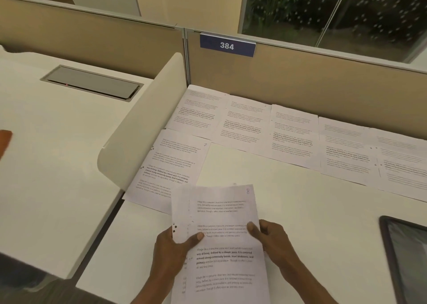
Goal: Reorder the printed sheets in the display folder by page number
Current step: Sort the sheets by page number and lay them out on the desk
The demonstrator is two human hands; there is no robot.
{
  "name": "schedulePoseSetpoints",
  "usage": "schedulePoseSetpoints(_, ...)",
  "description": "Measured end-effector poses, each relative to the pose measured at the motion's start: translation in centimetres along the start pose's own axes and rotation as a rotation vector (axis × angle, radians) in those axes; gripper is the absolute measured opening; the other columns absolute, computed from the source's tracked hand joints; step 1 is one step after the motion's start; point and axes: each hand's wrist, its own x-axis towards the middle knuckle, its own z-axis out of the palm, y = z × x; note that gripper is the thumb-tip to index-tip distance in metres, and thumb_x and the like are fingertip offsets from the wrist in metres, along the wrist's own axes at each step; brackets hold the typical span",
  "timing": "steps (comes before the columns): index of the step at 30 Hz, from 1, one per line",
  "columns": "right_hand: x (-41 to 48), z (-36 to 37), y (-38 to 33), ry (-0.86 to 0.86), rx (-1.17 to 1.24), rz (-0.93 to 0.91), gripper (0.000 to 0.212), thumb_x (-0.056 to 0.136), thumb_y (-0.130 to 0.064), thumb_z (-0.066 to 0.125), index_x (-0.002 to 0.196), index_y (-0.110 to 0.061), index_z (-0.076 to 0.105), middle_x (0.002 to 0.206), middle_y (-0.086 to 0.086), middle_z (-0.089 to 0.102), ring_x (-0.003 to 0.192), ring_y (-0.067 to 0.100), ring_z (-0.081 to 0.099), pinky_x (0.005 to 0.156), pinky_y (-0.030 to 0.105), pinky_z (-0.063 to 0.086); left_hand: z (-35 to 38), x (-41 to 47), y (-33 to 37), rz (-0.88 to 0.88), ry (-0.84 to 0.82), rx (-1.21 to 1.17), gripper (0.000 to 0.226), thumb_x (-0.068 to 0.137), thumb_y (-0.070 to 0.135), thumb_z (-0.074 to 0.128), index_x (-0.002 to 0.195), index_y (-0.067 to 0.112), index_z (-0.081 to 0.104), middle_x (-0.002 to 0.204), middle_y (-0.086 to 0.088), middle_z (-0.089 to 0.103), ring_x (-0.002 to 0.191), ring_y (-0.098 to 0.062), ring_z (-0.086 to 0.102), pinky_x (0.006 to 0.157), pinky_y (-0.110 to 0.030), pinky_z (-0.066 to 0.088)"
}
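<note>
Thin punched sheets (pixel 226 211) | left hand (pixel 171 255), right hand (pixel 275 241): fingers pinch side edges

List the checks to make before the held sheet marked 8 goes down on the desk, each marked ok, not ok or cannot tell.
1. Number on the top sheet readable: ok, handwritten 8 in its corner.
2. Left hand and right hand both pinch the held stack: ok.
3. Sheet 7 laid out: ok, at the left of the near row.
4. Bare desk right of sheet 7: ok.
5. Far row in page order: cannot tell, numbers too small.
</note>
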Motion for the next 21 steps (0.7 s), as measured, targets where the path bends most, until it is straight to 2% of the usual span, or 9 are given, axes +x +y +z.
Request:
schedulePoseSetpoints(1, 0.1, 0.2, 0.1, -0.015, -0.062, -0.009, 0.074, 0.066, -0.088, 0.075, 0.091, -0.018, 0.073, 0.088, 0.000, 0.078, 0.076, 0.017, 0.069, 0.072, 0.037, 0.051, 0.0, 0.0, 0.0, -0.004, 0.009, 0.009, 0.032, 0.077, 0.029, 0.094, 0.103, 0.018, 0.078, 0.089, 0.002, 0.082, 0.077, -0.023, 0.081, 0.072, -0.044, 0.065)
schedulePoseSetpoints(3, 0.4, 0.6, 0.4, -0.001, -0.160, -0.024, 0.047, 0.075, -0.067, 0.085, 0.101, -0.030, 0.076, 0.094, -0.014, 0.080, 0.083, 0.010, 0.075, 0.078, 0.037, 0.061, -0.2, 0.2, -0.1, -0.007, 0.028, 0.026, 0.030, 0.078, 0.031, 0.093, 0.101, 0.019, 0.078, 0.087, 0.004, 0.082, 0.075, -0.020, 0.080, 0.069, -0.039, 0.064)
schedulePoseSetpoints(5, 0.7, 1.0, 0.6, 0.106, -0.202, -0.038, 0.022, 0.085, -0.044, 0.085, 0.096, -0.027, 0.076, 0.088, -0.017, 0.079, 0.079, 0.009, 0.075, 0.078, 0.041, 0.063, -0.4, 0.4, 0.0, -0.009, 0.047, 0.040, 0.027, 0.079, 0.033, 0.092, 0.099, 0.020, 0.079, 0.086, 0.006, 0.082, 0.074, -0.016, 0.080, 0.066, -0.033, 0.061)
schedulePoseSetpoints(6, 1.0, 1.1, 0.7, 0.168, -0.217, -0.041, 0.015, 0.088, -0.038, 0.083, 0.093, -0.026, 0.075, 0.084, -0.015, 0.079, 0.077, 0.010, 0.075, 0.076, 0.042, 0.063, -0.6, 0.5, 0.0, -0.004, 0.053, 0.047, 0.026, 0.080, 0.034, 0.092, 0.099, 0.021, 0.079, 0.085, 0.007, 0.082, 0.073, -0.014, 0.079, 0.064, -0.031, 0.060)
schedulePoseSetpoints(11, 3.5, -1.3, 0.1, 0.453, -0.254, -0.041, 0.025, 0.093, -0.041, 0.076, 0.088, -0.018, 0.067, 0.085, -0.001, 0.074, 0.081, 0.024, 0.071, 0.075, 0.043, 0.059, -1.6, 1.0, -0.5, -0.003, 0.051, 0.138, 0.027, 0.077, 0.035, 0.094, 0.094, 0.021, 0.079, 0.079, 0.008, 0.081, 0.068, -0.011, 0.077, 0.055, -0.021, 0.055)
schedulePoseSetpoints(13, 4.8, -3.4, -0.8, 0.523, -0.277, -0.072, 0.032, 0.093, -0.038, 0.077, 0.083, -0.011, 0.063, 0.077, 0.005, 0.071, 0.074, 0.029, 0.068, 0.073, 0.043, 0.057, -2.4, 1.1, -1.1, -0.019, 0.012, 0.182, 0.030, 0.075, 0.037, 0.095, 0.096, 0.022, 0.079, 0.080, 0.009, 0.081, 0.070, -0.010, 0.078, 0.058, -0.021, 0.056)
schedulePoseSetpoints(15, 6.0, -5.4, -2.4, 0.557, -0.285, -0.087, 0.031, 0.092, -0.034, 0.079, 0.080, -0.010, 0.064, 0.072, 0.003, 0.069, 0.071, 0.028, 0.068, 0.069, 0.040, 0.053, -3.2, 1.3, -1.7, -0.042, -0.041, 0.238, 0.034, 0.074, 0.040, 0.095, 0.100, 0.023, 0.080, 0.083, 0.011, 0.081, 0.073, -0.009, 0.078, 0.065, -0.026, 0.059)
schedulePoseSetpoints(18, 7.5, -7.5, -5.1, 0.565, -0.286, -0.118, 0.020, 0.090, -0.035, 0.081, 0.090, -0.017, 0.072, 0.082, -0.005, 0.076, 0.077, 0.023, 0.073, 0.073, 0.041, 0.058, -4.5, 1.1, -2.5, -0.079, -0.070, 0.267, 0.035, 0.074, 0.043, 0.095, 0.102, 0.027, 0.081, 0.088, 0.013, 0.081, 0.078, -0.008, 0.079, 0.078, -0.034, 0.062)
schedulePoseSetpoints(21, 9.4, -8.2, -7.3, 0.539, -0.315, -0.162, 0.030, 0.089, -0.033, 0.083, 0.109, -0.013, 0.073, 0.094, 0.000, 0.079, 0.080, 0.022, 0.075, 0.077, 0.042, 0.062, -5.8, 0.6, -3.2, -0.091, -0.089, 0.282, 0.035, 0.074, 0.042, 0.095, 0.103, 0.028, 0.081, 0.090, 0.014, 0.081, 0.081, -0.006, 0.078, 0.081, -0.033, 0.061)
